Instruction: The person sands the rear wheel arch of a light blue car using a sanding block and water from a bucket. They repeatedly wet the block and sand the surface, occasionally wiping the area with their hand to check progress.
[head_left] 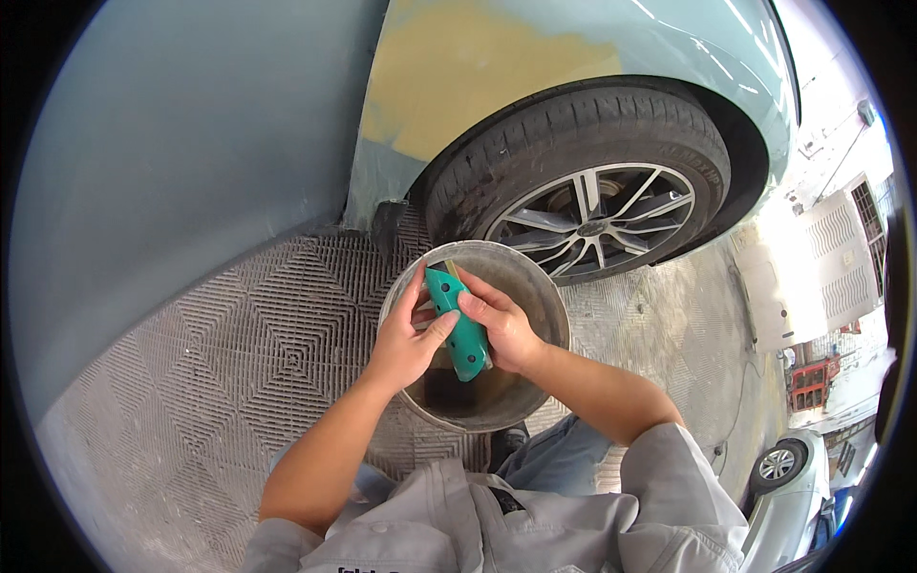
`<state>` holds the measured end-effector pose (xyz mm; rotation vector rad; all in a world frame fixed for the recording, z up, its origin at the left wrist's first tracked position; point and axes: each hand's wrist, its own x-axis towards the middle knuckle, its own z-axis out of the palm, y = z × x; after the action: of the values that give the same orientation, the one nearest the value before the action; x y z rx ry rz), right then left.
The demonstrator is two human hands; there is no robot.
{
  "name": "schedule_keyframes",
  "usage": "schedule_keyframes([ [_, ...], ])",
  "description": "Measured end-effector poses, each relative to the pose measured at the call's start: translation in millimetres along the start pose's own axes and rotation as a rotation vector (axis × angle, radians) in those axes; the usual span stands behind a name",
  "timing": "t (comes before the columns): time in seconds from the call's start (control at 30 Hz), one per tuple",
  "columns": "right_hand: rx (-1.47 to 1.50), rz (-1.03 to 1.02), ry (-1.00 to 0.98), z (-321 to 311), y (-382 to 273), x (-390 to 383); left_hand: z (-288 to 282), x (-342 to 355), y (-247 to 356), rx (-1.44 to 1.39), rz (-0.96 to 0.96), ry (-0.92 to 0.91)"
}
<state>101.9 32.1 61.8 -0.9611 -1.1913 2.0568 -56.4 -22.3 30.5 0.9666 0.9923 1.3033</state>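
Nearest the lens, a grey work shirt point(564, 520) was seen at 6 o'clock, with bare forearms point(320, 458) extended toward the centre of the scene. A long green block point(465, 342) was gripped from both sides: its left edge was pinched by the thumb and fingers of the left hand point(406, 346), while its right side was clasped by the right hand point(513, 334), the thumb laid on its face. Tilted from 11 to 5 o'clock, the block was held over the mouth of a pale bucket point(564, 329), in which murky brown liquid point(506, 401) was visible; whether the block had been wetted could not be told. Ribbed flooring point(267, 358) was laid at 9 o'clock from the bucket, and a car wheel point(564, 134) was parked close by at 1 o'clock. Above the wheel, near 12 o'clock, a tan patch point(458, 72), apparently filler, had been spread on the pale blue-green bodywork point(669, 43); filling was judged done, with some smoothing possibly begun. No paint had been laid over the patch, so finishing was judged to be left. A dull grey panel point(191, 143) was set at 10 o'clock. Farther off, a red frame point(812, 384) was glimpsed just past 3 o'clock, and a silver car point(788, 506) was parked at 4.
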Motion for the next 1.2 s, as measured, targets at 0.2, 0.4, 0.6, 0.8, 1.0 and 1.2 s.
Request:
schedule_keyframes([
  [0.2, 0.097, 0.034, 0.054, 6.0, -3.6, -3.0, 8.3, -3.1, -8.5, 0.136, 0.1, 0.027],
  [0.4, -0.003, -0.013, 0.047, 10.3, 4.7, -9.1, 18.2, -9.1, -22.9, 0.329, 0.199, 0.073],
  [0.6, -0.017, 0.095, -0.005, -16.1, -4.9, 3.3, 11.9, -10.5, -18.6, 0.639, 0.259, 0.085],
  [0.8, -1.083, 0.317, -0.153, -84.7, 32.8, 57.6, -6.6, -10.5, -2.3, 0.947, 0.327, 0.131],
  [1.0, -1.835, 0.395, 0.011, -111.1, 167.7, 102.3, -5.7, -15.5, 2.2, 0.997, 0.263, 0.065],
  [1.2, -1.829, 0.695, -0.035, -81.5, 130.2, 101.4, -21.9, -6.8, -0.7, 1.085, 0.481, 0.213],
])
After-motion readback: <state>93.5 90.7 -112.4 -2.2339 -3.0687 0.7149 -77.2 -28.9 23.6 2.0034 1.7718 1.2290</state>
